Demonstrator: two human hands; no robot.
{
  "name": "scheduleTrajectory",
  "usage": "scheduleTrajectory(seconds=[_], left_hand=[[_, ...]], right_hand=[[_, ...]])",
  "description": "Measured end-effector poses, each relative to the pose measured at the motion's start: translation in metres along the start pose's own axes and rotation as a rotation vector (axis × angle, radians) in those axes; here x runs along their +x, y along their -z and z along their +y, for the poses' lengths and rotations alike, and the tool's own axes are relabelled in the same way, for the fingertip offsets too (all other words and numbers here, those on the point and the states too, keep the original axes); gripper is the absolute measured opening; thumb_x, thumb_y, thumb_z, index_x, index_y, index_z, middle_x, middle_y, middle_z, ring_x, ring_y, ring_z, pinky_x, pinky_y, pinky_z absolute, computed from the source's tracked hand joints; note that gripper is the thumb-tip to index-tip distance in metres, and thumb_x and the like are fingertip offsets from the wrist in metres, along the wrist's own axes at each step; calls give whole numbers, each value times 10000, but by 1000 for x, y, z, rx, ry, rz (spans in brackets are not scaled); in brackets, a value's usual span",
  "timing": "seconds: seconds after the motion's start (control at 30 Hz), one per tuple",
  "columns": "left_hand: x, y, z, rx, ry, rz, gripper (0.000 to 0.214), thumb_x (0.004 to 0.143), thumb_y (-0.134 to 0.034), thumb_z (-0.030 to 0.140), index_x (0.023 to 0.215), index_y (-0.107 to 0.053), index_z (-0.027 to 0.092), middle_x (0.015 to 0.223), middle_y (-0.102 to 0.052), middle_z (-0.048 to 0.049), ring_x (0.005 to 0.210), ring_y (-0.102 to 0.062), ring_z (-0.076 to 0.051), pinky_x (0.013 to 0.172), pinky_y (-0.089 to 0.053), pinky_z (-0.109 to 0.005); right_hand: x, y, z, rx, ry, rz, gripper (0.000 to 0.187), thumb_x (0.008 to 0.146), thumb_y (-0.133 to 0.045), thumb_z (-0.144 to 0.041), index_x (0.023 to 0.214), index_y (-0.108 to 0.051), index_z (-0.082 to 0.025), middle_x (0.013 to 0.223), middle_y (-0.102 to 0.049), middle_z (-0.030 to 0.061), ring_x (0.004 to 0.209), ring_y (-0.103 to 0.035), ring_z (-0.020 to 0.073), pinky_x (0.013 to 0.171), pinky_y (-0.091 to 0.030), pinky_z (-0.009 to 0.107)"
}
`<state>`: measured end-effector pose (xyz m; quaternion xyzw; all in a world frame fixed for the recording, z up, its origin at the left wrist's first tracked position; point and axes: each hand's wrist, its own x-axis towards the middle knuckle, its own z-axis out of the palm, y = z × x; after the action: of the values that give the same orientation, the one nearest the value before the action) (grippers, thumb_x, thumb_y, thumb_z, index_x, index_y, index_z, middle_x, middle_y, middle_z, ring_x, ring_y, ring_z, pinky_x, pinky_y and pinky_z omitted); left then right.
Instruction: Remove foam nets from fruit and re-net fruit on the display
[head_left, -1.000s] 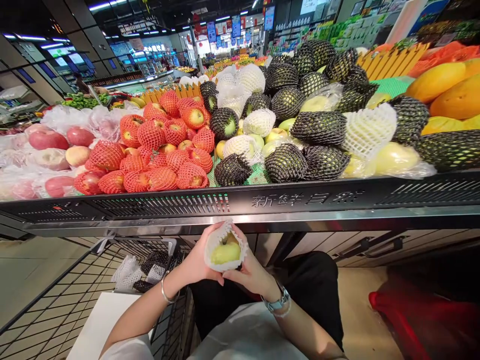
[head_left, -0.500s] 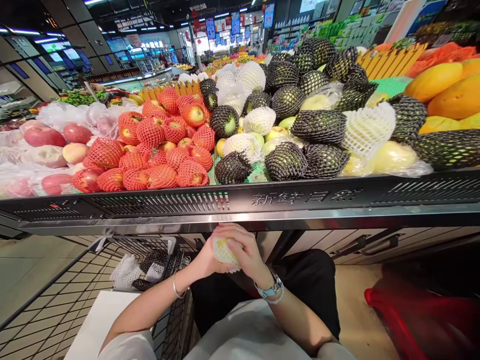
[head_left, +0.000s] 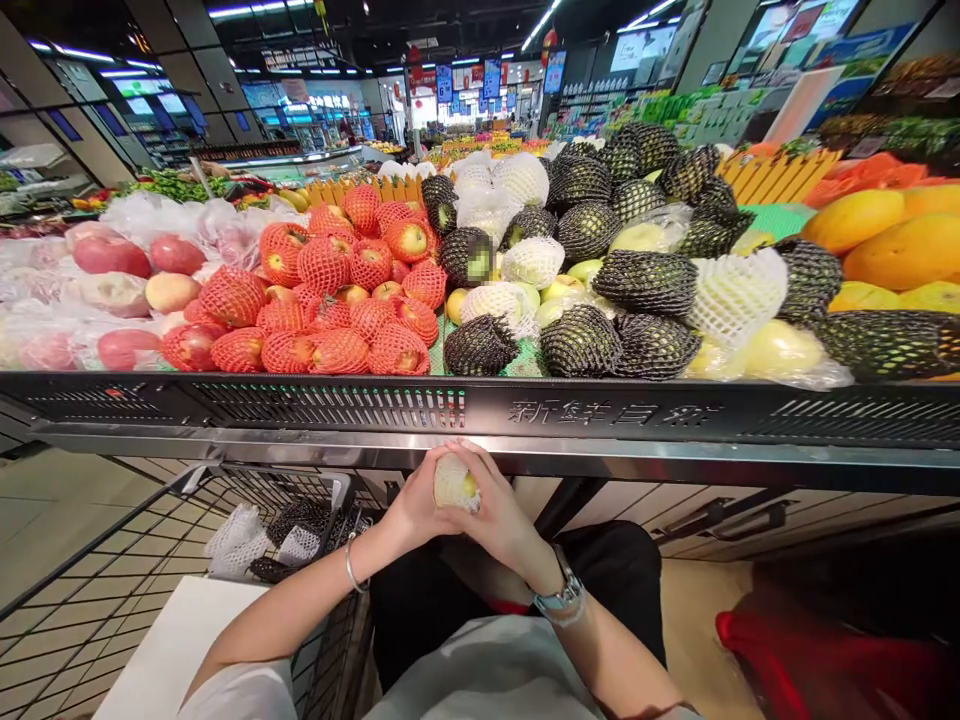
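Both my hands cup one yellow-green fruit (head_left: 455, 485) wrapped in a white foam net, just below the front rail of the fruit stand (head_left: 480, 410). My left hand (head_left: 411, 505) wraps it from the left. My right hand (head_left: 501, 515) closes over it from the right and covers most of the net. A bangle sits on my left wrist and a watch on my right. The fruit shows only between my fingers.
The stand holds red-netted apples (head_left: 330, 300), black-netted and white-netted green fruit (head_left: 585, 290), bagged pink apples (head_left: 112, 290) and yellow melons (head_left: 855, 220). A wire shopping cart (head_left: 112, 590) at lower left holds loose foam nets (head_left: 277, 535) and a white box. A red basket (head_left: 825, 660) sits on the floor at right.
A second ago the net was spread open with the fruit showing. My hands have since closed round it and lifted it slightly toward the rail. The camera tilted up a little.
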<state>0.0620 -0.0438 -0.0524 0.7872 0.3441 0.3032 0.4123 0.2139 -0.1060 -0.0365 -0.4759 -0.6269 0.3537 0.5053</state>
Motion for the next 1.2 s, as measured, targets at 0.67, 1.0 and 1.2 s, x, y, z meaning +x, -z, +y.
scheduleTrajectory(seconds=[0.67, 1.0, 1.2], left_hand=[[-5, 6, -5, 67, -265, -22, 830, 900, -545, 280, 1491, 33, 358, 1501, -168, -196, 1061, -559, -241, 852, -548, -461], [6, 19, -6, 128, -253, -25, 454, 920, -474, 229, 1369, -406, 236, 1338, -476, -146, 1059, -600, -213, 910, -543, -413], [5, 26, 9, 280, -191, -242, 314, 906, -487, 262, 1199, -595, 231, 1117, -661, -72, 971, -653, -227, 889, -522, -362]], right_hand=[[31, 117, -48, -554, 466, 785, 434, 838, -582, -428, 1213, -574, -209, 1262, -549, 131, 1254, -485, 336, 1054, -368, 552], [120, 133, -52, -1054, 431, 67, 427, 829, -566, -243, 1255, -553, -218, 1301, -459, 134, 1246, -450, 301, 1040, -389, 469], [120, 118, -35, -1093, 376, 368, 436, 925, -432, -411, 1286, -523, -183, 1186, -608, 141, 1156, -545, 291, 1077, -304, 525]])
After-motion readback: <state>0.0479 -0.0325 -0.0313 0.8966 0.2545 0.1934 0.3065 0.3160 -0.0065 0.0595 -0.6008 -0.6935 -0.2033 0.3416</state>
